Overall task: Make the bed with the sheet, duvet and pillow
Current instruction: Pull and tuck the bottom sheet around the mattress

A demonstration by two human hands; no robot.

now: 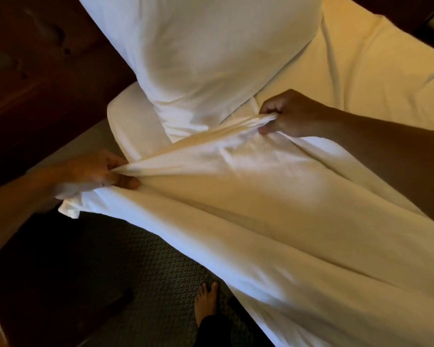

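Left hand point(95, 175): I see it gripping a bunched corner of the duvet point(273, 209); fingers curled tight round the cloth, off the bed's near edge
Right hand point(283, 115): pinching the duvet's top edge in a closed fist, just beside the pillow point(206, 58)
Duvet: white, pulled taut between my two hands; it drapes over the bed's side toward the carpet point(145, 266)
Pillow: white, plump, at the head end; its lower end touching the duvet edge
Sheet point(376, 66): bare beyond the pillow, lightly creased
Foot point(207, 300): bare, on the carpet near the hanging duvet
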